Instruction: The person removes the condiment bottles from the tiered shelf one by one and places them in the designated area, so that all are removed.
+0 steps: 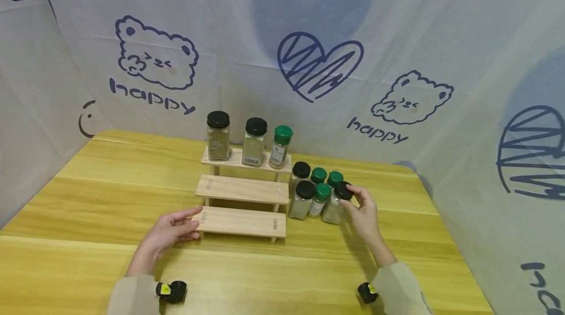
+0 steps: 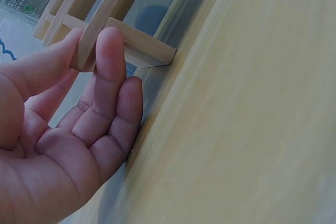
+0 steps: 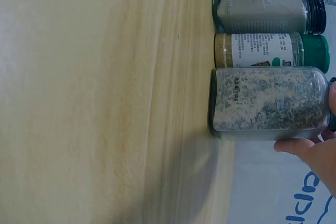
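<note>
My left hand [image 1: 165, 233] pinches the left end of the lowest board of a three-step wooden rack [image 1: 240, 222]. In the left wrist view, the thumb and fingertips hold the board's edge [image 2: 84, 53]. At the right, my right hand [image 1: 365, 214] grips the black lid of a square spice jar [image 1: 333, 212] by thumb and fingers. Pale, flaky contents show through this jar's glass [image 3: 268, 100] in the right wrist view. Beside it stand a green-lidded jar [image 1: 317, 207] and another black-lidded jar [image 1: 301, 205].
On the rack's top step stand two black-lidded jars [image 1: 218, 142] [image 1: 253, 149] and a green-lidded jar [image 1: 278, 150]. More jars [image 1: 301, 171] are grouped behind the front row, right of the rack. A printed white cloth [image 1: 238, 60] hangs behind the wooden table [image 1: 110, 182].
</note>
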